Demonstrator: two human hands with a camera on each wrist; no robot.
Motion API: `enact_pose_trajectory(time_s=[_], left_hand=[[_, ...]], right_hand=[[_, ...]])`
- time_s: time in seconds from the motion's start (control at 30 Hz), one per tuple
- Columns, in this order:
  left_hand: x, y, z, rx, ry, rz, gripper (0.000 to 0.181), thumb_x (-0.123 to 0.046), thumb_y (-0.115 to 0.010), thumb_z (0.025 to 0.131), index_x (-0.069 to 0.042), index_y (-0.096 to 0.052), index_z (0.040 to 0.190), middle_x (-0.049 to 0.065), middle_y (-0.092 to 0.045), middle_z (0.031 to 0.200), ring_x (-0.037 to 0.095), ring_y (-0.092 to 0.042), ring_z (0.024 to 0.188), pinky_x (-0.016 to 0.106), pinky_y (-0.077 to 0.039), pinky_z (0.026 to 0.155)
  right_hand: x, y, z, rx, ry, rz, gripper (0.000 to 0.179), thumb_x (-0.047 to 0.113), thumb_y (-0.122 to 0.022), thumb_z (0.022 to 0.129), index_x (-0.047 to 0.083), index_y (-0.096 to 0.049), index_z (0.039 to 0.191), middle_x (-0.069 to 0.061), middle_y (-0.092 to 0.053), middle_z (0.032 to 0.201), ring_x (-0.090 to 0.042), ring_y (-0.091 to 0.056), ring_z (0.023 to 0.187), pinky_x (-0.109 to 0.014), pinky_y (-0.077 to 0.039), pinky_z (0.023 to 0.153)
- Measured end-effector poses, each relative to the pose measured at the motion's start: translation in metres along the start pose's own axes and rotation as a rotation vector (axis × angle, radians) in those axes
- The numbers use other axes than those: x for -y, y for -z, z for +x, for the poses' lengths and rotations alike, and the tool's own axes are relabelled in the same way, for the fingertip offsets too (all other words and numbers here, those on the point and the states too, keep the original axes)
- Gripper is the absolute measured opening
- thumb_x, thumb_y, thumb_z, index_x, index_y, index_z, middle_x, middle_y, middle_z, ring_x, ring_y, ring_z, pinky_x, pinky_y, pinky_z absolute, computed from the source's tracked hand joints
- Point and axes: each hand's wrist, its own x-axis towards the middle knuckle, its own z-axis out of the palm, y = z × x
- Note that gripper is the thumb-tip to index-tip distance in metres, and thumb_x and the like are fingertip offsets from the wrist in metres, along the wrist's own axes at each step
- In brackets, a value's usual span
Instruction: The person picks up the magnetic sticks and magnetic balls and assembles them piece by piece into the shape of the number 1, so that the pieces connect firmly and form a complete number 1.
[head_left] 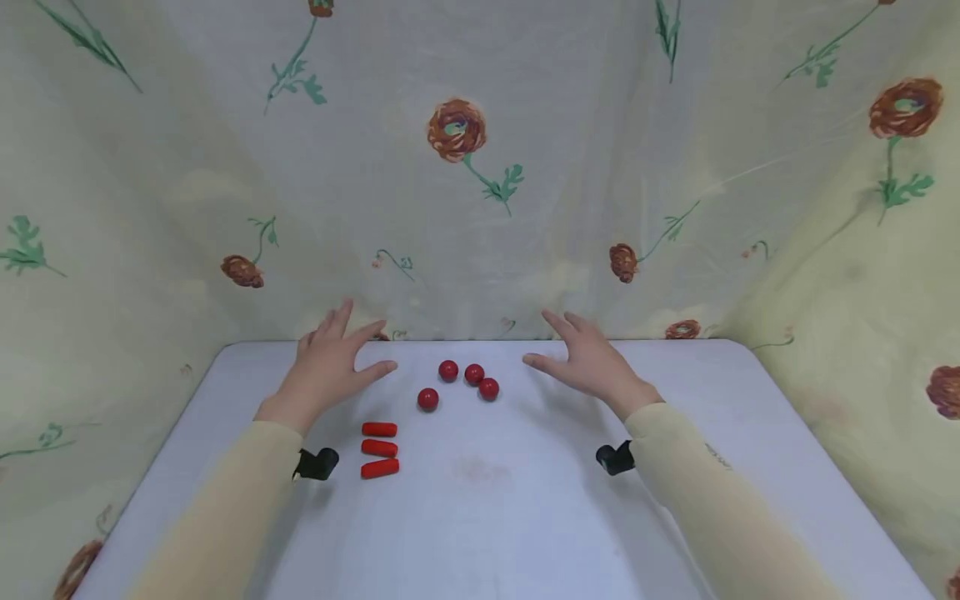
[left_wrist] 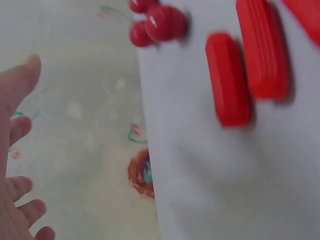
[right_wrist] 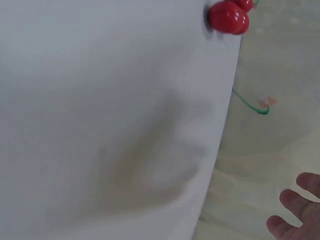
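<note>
The near edge of the desk [head_left: 525, 533] falls outside the head view, and both cream sleeves [head_left: 217, 517] run off its bottom. The right wrist view shows only a few fingertips of the right grip [head_left: 594, 360], and its topmost ball is cut off. The left wrist view crops the left grip [head_left: 324, 367], two sticks and a ball; some balls overlap there, and much is soft with blur.

The four balls [head_left: 427, 399] are red, round and glossy. The three sticks [head_left: 379, 448] are red, stubby bars, at least one faceted and one grooved lengthwise; their material is hard to tell. The desk is smooth and white, and printed floral cloth [head_left: 570, 167] hangs beyond its far edge.

Both grips are released, fingers spread, above the desk near its far edge. The balls lie near that edge, between the grips and apart from both; the right-hand two touch or nearly do. The sticks lie side by side, nearer the left edge than the right, on the near side of the left grip.
</note>
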Motion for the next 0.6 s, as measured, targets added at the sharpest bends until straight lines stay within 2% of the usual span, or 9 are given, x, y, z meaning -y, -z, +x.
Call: enact_pose_trajectory(time_s=[0.1, 0.23, 0.33, 0.47, 0.6], left_hand=[[0.000, -0.002, -0.016, -0.024, -0.009, -0.039, 0.071, -0.059, -0.066, 0.087, -0.026, -0.048, 0.148, 0.017, -0.018, 0.161, 0.044, -0.022, 0.142, 0.069, -0.020, 0.106], [0.002, -0.008, -0.033, -0.026, -0.022, -0.042, 0.067, -0.053, -0.067, 0.089, -0.023, -0.050, 0.146, 0.018, -0.031, 0.155, 0.043, -0.030, 0.137, 0.068, -0.026, 0.105], [0.002, -0.014, -0.044, -0.012, 0.001, -0.085, 0.065, -0.051, -0.068, 0.089, -0.022, -0.052, 0.145, 0.018, -0.038, 0.149, 0.041, -0.036, 0.133, 0.066, -0.032, 0.102], [0.003, -0.022, -0.063, 0.003, 0.054, -0.156, 0.062, -0.048, -0.070, 0.088, -0.021, -0.054, 0.142, 0.016, -0.047, 0.138, 0.037, -0.045, 0.124, 0.061, -0.043, 0.095], [0.003, -0.029, -0.081, 0.019, 0.087, -0.233, 0.058, -0.044, -0.073, 0.088, -0.021, -0.057, 0.138, 0.011, -0.052, 0.129, 0.031, -0.054, 0.112, 0.051, -0.051, 0.086]], right_hand=[[0.002, -0.012, -0.005, -0.017, 0.009, 0.068, 0.101, 0.084, -0.051, 0.077, 0.027, -0.026, 0.157, -0.014, -0.027, 0.159, -0.038, -0.027, 0.143, -0.064, -0.032, 0.104], [0.000, -0.024, -0.010, -0.046, 0.011, 0.131, 0.096, 0.080, -0.052, 0.081, 0.025, -0.029, 0.156, -0.010, -0.033, 0.156, -0.035, -0.031, 0.142, -0.061, -0.031, 0.107], [-0.003, -0.034, -0.013, -0.058, 0.015, 0.161, 0.090, 0.076, -0.053, 0.084, 0.023, -0.033, 0.155, -0.009, -0.037, 0.154, -0.033, -0.033, 0.141, -0.058, -0.031, 0.108], [-0.003, -0.050, -0.017, -0.044, 0.022, 0.201, 0.079, 0.067, -0.057, 0.089, 0.023, -0.038, 0.152, -0.008, -0.043, 0.149, -0.032, -0.043, 0.133, -0.054, -0.037, 0.105], [0.002, -0.062, -0.022, -0.031, -0.002, 0.264, 0.072, 0.060, -0.061, 0.090, 0.026, -0.040, 0.151, -0.008, -0.047, 0.144, -0.029, -0.050, 0.126, -0.053, -0.043, 0.100]])
